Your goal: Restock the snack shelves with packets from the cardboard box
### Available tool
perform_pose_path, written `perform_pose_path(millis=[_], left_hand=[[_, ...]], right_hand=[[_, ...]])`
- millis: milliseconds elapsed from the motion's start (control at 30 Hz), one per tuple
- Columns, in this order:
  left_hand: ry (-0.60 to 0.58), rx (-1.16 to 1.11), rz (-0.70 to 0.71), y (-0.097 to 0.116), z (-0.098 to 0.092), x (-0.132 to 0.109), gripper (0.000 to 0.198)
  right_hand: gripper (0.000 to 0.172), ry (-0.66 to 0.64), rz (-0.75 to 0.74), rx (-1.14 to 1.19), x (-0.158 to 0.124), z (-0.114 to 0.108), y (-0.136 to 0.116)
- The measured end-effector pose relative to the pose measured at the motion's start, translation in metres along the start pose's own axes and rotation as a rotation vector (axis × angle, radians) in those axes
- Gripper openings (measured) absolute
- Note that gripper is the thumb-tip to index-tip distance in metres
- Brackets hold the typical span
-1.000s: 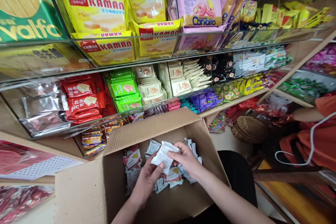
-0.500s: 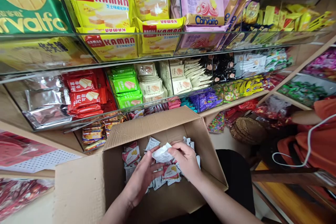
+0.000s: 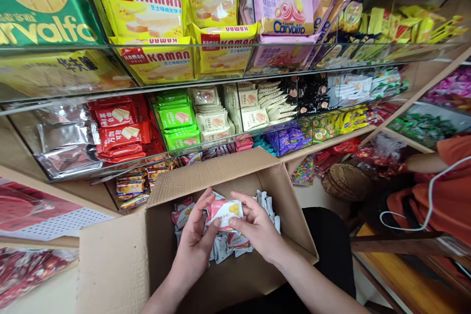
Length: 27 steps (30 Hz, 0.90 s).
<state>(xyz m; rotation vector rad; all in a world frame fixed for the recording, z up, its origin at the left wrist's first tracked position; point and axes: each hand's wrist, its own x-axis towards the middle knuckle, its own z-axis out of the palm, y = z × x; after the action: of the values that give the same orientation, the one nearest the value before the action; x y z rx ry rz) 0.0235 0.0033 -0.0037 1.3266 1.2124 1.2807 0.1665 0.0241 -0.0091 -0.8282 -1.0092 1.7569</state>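
Between my two hands is a small red-and-white snack packet [image 3: 225,214], its printed front with a yellow picture facing up. My left hand [image 3: 196,235] grips its left end, thumb on the front and fingers raised behind. My right hand [image 3: 257,228] pinches the right end between thumb and fingers. Both hands are over an open cardboard box [image 3: 235,171]. Inside the box, below my hands, lie several more wrapped packets [image 3: 222,250] of the same kind, some white side up. My hands cover part of that pile.
Glass-fronted shelves [image 3: 221,61] of wrapped snacks stand just beyond the box. A box flap [image 3: 114,260] folds out to the left. A black seat-like shape [image 3: 327,250] is right of the box. At far right, a person in an orange top [image 3: 437,196] is beside a wooden stool [image 3: 401,245].
The packet has turned from its white side to its red printed front. My left hand has gone from spread fingers beside it to holding its left end.
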Motion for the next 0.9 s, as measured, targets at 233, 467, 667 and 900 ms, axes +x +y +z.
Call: perform_pose_path(millis=[233, 467, 667, 900], left_hand=[[0.078, 0.938, 0.421, 0.022, -0.033, 0.025, 0.034], [-0.238, 1.578, 0.011, 0.035, -0.056, 0.074, 0.050], [-0.327, 1.561, -0.021, 0.028, -0.065, 0.071, 0.036], [-0.412, 1.535, 0.009, 0.037, -0.077, 0.069, 0.031]], right_hand=[[0.062, 0.218, -0.087, -0.123, 0.005, -0.020, 0.002], [0.043, 0.336, -0.114, -0.232, 0.005, -0.053, -0.012], [0.041, 0.335, -0.101, -0.315, -0.012, -0.064, 0.000], [0.036, 0.234, -0.109, -0.395, -0.012, -0.056, -0.012]])
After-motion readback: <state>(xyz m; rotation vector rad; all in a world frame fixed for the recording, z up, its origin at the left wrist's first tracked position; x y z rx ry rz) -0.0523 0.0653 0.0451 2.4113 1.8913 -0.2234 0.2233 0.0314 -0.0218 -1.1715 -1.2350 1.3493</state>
